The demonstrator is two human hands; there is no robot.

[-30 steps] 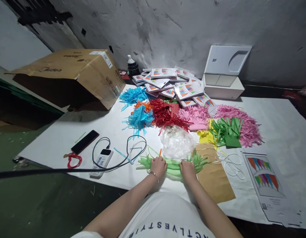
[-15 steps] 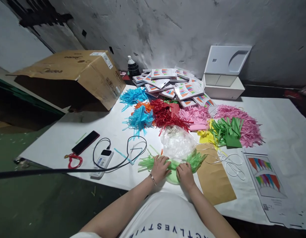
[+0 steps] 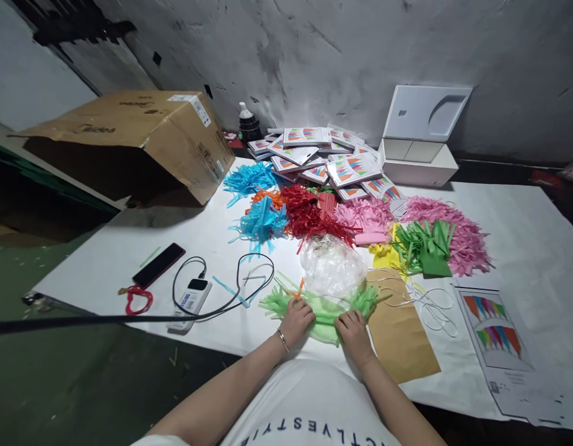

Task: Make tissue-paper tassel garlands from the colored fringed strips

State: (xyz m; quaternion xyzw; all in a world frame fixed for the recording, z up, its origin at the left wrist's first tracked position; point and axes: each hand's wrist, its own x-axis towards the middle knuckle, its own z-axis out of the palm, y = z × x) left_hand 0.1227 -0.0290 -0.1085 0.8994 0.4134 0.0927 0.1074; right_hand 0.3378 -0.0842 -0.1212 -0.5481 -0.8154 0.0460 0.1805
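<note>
A light green tissue paper tassel (image 3: 324,308) lies across the table's near edge, its fringed ends spread to both sides. My left hand (image 3: 296,322) is closed on the left part of its flat middle, fingers curled over the paper. On the right part, my right hand (image 3: 354,334) grips the same strip, with the thumb hidden underneath. Between the two hands the green middle runs taut-looking, and a thin sheet of it hangs towards me. Just beyond sits a crumpled clear plastic bag (image 3: 333,266). A brown paper sheet (image 3: 402,337) lies right of my right hand.
Red (image 3: 309,214), blue (image 3: 262,223), pink (image 3: 446,232) and dark green tassels (image 3: 428,248) are heaped behind. Several printed packs (image 3: 307,137) and a white box (image 3: 419,164) stand farther back. At left are a phone (image 3: 159,266), a power bank (image 3: 191,303), a cable and a carton (image 3: 184,148).
My hands have moved slightly apart, the right one outward. More of the green strip's middle shows between them, and an orange strip now shows beside my left fingers.
</note>
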